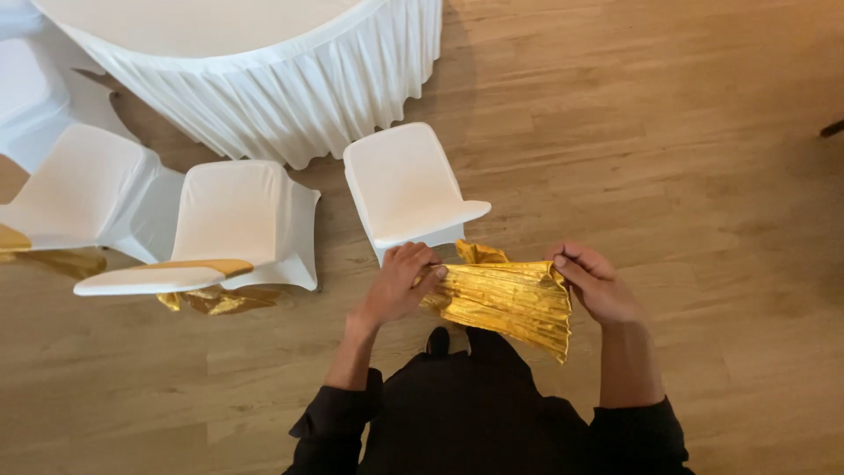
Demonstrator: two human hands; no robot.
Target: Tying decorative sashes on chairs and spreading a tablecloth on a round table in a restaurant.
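Currently: pleated gold metallic fabric sash held stretched between two bare hands above the wooden plank floor.

Item held near the person's body, its long axis running left to right, pleats lying along that axis. Left hand: fingers closed round the bunched left end, a loose tail of the fabric sticking out on the far side. Right hand: fingers pinching the upper right corner, the right edge hanging free below. Both hands touch the sash; neither is nearer than the other. Just beyond the left hand: white-covered chair, no sash on it. Further left: two more white-covered chairs, with gold fabric already at their backs. Far left: round table with white pleated skirt.
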